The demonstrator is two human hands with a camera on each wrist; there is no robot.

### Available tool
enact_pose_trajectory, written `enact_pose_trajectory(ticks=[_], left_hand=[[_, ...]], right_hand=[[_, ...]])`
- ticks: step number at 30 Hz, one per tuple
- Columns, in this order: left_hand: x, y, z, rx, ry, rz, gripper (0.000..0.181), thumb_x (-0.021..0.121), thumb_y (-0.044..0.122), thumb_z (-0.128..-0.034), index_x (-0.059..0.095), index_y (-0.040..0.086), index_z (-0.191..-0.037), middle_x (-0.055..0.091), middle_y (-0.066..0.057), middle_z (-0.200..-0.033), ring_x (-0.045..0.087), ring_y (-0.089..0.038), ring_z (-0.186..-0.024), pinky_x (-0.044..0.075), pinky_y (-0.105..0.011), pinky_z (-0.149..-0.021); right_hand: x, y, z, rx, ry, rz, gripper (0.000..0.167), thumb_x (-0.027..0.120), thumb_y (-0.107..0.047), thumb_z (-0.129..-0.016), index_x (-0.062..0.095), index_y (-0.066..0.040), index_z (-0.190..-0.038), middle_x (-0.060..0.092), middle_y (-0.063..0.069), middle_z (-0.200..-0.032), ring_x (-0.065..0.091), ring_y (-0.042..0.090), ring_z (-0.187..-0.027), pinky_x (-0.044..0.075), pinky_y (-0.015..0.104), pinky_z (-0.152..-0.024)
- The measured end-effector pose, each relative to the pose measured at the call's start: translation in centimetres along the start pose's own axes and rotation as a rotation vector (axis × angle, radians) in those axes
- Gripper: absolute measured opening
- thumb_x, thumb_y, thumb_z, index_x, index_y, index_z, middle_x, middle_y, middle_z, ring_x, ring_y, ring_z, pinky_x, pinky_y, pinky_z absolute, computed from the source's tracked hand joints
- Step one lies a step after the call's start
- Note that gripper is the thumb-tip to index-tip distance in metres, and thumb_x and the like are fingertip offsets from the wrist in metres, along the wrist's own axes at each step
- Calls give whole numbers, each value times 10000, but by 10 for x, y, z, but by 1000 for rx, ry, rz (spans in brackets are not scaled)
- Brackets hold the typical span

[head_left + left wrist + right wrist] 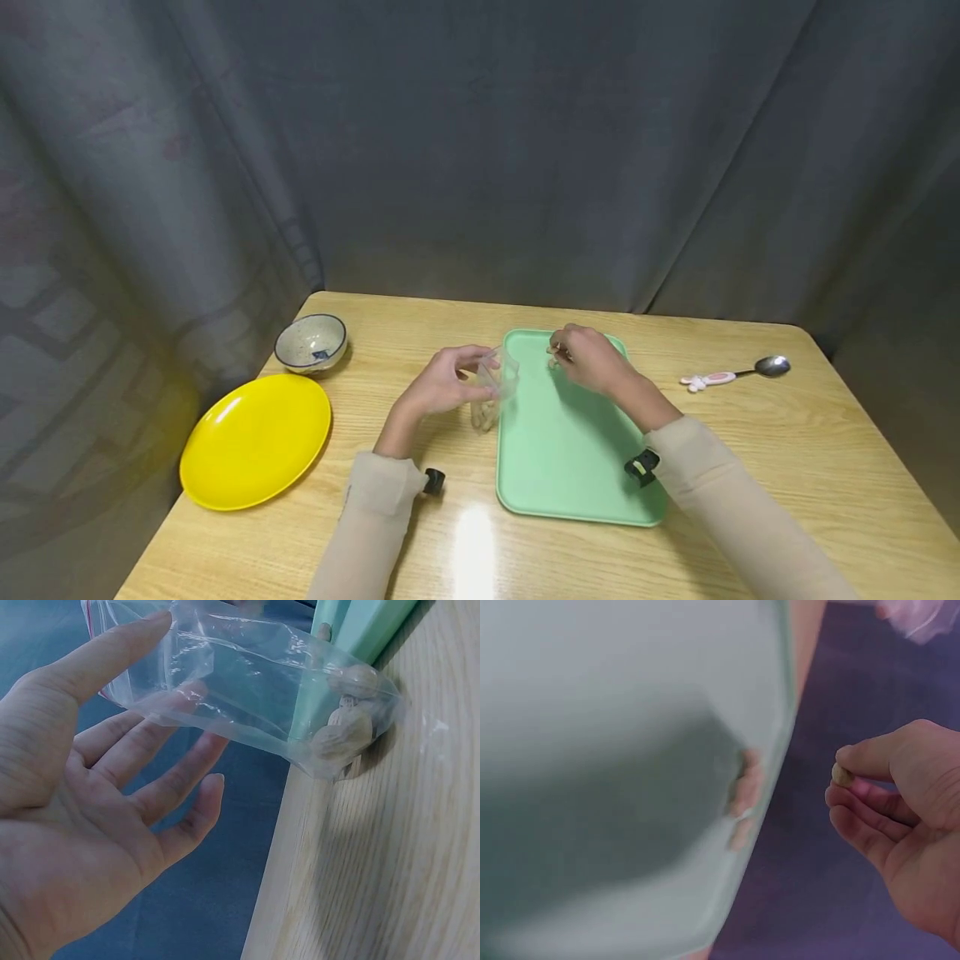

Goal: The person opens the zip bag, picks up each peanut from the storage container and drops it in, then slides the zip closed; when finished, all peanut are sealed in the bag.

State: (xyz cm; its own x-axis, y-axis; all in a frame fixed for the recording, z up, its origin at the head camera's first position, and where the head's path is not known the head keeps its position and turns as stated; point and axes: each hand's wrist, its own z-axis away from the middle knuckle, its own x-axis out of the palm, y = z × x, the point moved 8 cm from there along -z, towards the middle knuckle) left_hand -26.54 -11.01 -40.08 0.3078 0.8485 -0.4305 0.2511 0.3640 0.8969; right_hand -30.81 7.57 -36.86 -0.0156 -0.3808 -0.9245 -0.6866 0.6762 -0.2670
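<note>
My left hand point(444, 382) pinches a clear zip bag point(247, 682) near its mouth, thumb on one side and fingers on the other. Several peanuts in their shells point(341, 731) lie in the bag's bottom, which hangs low beside the left edge of a mint-green tray point(570, 462). Over the tray's far part, my right hand point(592, 360) holds one peanut point(842, 777) between thumb and fingertips. Below it, a few peanuts point(747, 787) rest on the tray along its far rim, blurred in the right wrist view and partly hidden by the hand in the head view.
A yellow plate point(255, 442) lies at the table's left side, with a speckled blue-rimmed bowl point(311, 342) just behind it. To the right of the tray lies a spoon point(771, 366) with a pink and white rabbit handle. A dark curtain point(480, 167) hangs behind the table.
</note>
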Motion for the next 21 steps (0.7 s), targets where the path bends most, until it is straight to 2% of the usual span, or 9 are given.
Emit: enact_pose_trajectory(ticks=[5, 8, 12, 16, 17, 21], left_hand=[[0, 1, 1, -4, -1, -4, 622, 823, 163, -815, 573, 32, -1370, 682, -84, -1173, 606, -231, -1082, 458, -523, -968], [0, 0, 1, -4, -4, 8, 628, 818, 147, -818, 562, 19, -1377, 679, -97, -1185, 604, -249, -1089, 444, -548, -977], [0, 3, 1, 1, -13, 20, 622, 799, 119, -831, 543, -4, -1385, 671, -127, -1200, 597, -290, -1107, 429, -583, -983], [-1, 4, 1, 2, -17, 7, 610, 801, 148, -828, 562, 27, -1375, 684, -55, -1173, 611, -222, -1079, 451, -551, -970], [-1, -1, 0, 1, -15, 5, 614, 809, 169, -822, 569, 45, -1373, 686, -24, -1165, 612, -190, -1067, 459, -535, -965], [0, -2, 0, -5, -13, 12, 593, 813, 168, -819, 584, 75, -1358, 683, -43, -1177, 612, -169, -1058, 468, -516, -957]], right_hand=[[-15, -33, -6, -114, 67, 49, 61, 699, 55, -863, 703, 24, -916, 637, 102, -832, 607, 209, -726, 527, 338, -637], [-21, -51, -9, -156, 79, 57, 80, 702, 38, -873, 713, 20, -950, 642, 105, -861, 619, 212, -734, 533, 334, -649], [-25, -68, -13, -182, 70, 53, 103, 713, 10, -881, 722, 0, -983, 646, 90, -889, 623, 201, -748, 531, 322, -659], [-26, -80, -17, -206, 54, 54, 126, 723, 5, -877, 729, -5, -1002, 655, 81, -907, 625, 195, -764, 529, 310, -663], [-25, -83, -18, -209, 45, 49, 127, 723, 5, -878, 731, -6, -1004, 657, 78, -910, 627, 193, -767, 530, 308, -664], [-23, -92, -21, -235, 10, 23, 124, 720, -3, -884, 735, -18, -1005, 661, 62, -913, 622, 174, -763, 519, 286, -652]])
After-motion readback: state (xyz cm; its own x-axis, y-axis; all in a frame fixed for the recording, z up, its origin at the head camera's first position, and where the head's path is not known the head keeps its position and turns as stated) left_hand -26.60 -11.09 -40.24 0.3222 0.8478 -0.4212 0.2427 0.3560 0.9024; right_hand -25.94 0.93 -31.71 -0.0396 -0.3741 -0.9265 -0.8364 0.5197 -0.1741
